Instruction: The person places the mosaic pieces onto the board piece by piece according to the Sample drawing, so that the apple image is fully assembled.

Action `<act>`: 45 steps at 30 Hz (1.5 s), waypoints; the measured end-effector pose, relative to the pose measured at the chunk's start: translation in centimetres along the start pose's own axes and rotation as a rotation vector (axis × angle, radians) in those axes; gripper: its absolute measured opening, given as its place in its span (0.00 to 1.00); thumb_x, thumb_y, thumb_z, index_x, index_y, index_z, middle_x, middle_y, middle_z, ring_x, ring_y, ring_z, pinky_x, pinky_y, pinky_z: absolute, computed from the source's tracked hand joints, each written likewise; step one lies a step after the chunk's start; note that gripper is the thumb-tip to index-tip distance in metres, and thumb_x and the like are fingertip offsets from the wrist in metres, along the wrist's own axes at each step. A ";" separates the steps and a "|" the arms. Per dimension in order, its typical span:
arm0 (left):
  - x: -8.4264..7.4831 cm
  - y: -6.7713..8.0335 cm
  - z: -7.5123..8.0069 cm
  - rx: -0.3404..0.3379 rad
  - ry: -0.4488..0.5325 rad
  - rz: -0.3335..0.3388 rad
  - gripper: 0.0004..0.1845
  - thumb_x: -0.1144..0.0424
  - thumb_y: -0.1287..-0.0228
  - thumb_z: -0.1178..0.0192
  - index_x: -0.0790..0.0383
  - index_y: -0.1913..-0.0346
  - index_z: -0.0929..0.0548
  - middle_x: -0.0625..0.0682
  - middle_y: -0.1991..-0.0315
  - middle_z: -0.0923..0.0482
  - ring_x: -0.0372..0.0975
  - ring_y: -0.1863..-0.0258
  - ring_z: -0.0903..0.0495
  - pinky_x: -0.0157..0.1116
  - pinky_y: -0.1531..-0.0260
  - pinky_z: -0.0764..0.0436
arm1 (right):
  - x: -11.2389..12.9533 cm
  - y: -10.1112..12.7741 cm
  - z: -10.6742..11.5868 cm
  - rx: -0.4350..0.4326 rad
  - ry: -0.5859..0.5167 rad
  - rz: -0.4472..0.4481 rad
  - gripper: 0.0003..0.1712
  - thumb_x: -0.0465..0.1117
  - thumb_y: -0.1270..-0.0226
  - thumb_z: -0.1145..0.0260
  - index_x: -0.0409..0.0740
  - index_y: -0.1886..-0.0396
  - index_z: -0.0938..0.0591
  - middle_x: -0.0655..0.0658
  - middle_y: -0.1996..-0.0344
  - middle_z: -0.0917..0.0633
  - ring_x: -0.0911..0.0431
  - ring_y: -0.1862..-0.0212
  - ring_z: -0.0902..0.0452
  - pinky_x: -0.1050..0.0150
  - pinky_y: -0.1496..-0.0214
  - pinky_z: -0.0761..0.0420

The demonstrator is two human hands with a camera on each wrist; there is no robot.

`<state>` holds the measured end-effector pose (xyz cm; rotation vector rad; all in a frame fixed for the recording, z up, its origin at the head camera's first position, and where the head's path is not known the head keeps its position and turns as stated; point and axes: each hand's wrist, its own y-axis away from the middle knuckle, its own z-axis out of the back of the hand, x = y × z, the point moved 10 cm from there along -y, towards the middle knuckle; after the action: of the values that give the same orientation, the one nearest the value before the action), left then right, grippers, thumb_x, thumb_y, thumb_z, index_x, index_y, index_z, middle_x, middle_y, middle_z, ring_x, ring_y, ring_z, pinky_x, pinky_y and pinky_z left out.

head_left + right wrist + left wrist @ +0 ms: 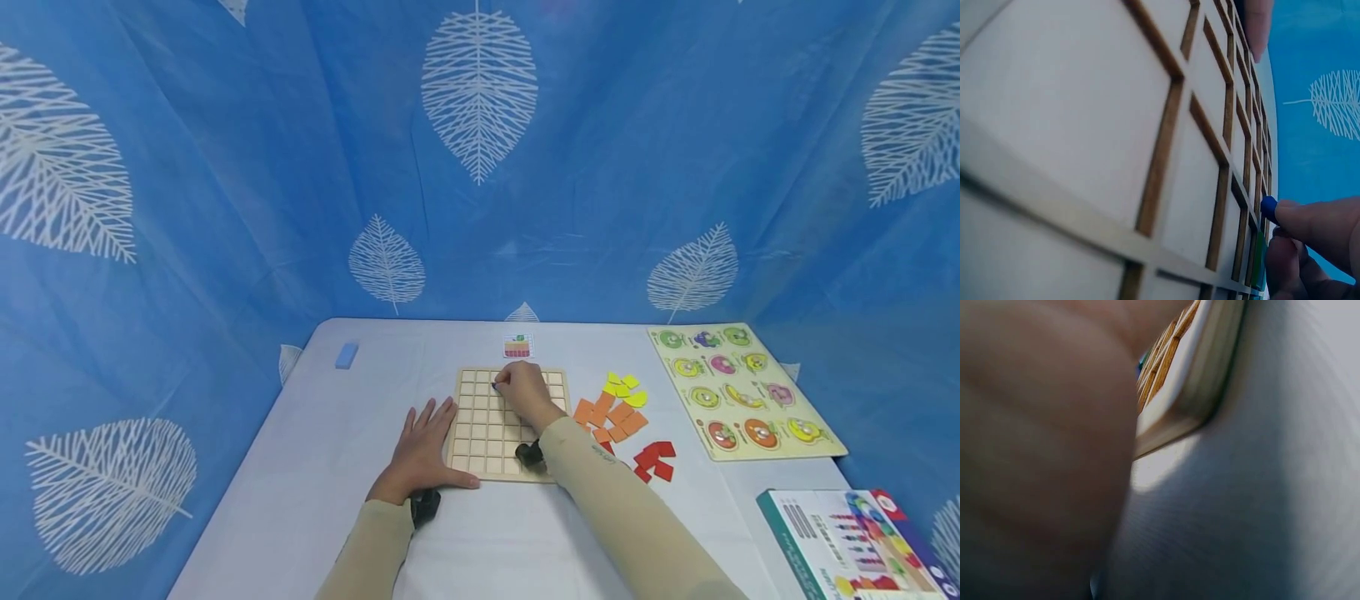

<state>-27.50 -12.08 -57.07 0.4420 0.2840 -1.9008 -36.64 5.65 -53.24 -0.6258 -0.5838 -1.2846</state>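
Blue backdrop with white leaf prints point(615, 150) is hanging behind a white-covered bench point(285, 508). Left hand point(424, 451) is resting, fingers spread, gripping nothing, around the near-left corner of a pale wooden square-grid board point(478, 432). Right hand point(527, 392) is pinching a small dark-blue piece point(1269, 210) at the board's far rows. Flat yellow pieces point(636, 399), orange pieces point(633, 423) and red pieces point(663, 472) are lying right of the board.

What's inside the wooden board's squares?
One square of the board holds a green piece, near the right hand; many look bare. Some, covered by that hand and sleeve, cannot be seen.
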 end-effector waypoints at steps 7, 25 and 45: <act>0.0 0.0 0.0 -0.008 0.009 0.002 0.77 0.21 0.67 0.23 0.62 0.17 0.41 0.55 0.17 0.45 0.55 0.18 0.54 0.59 0.22 0.62 | -0.1 0.2 -0.4 0.035 0.021 -0.027 0.04 0.33 0.28 0.27 0.41 0.66 0.11 0.48 0.69 0.13 0.57 0.69 0.21 0.56 0.61 0.16; 0.1 0.0 0.0 0.005 0.000 0.002 0.77 0.20 0.67 0.24 0.61 0.16 0.42 0.54 0.16 0.47 0.53 0.17 0.56 0.58 0.22 0.63 | 0.1 0.1 -0.8 0.067 0.101 -0.020 0.12 0.35 0.27 0.29 0.44 0.74 0.13 0.50 0.73 0.17 0.57 0.72 0.23 0.56 0.63 0.17; -0.1 0.0 -0.1 0.004 -0.010 0.008 0.77 0.21 0.67 0.23 0.62 0.16 0.41 0.55 0.17 0.46 0.54 0.17 0.55 0.58 0.22 0.62 | -0.4 0.2 2.7 0.007 -0.011 0.016 0.10 0.38 0.21 0.34 0.38 0.57 0.09 0.48 0.66 0.13 0.54 0.60 0.17 0.51 0.53 0.15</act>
<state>-27.45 -12.01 -57.12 0.4349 0.2715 -1.8957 -36.68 7.83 -51.65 -0.6311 -0.5909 -1.2644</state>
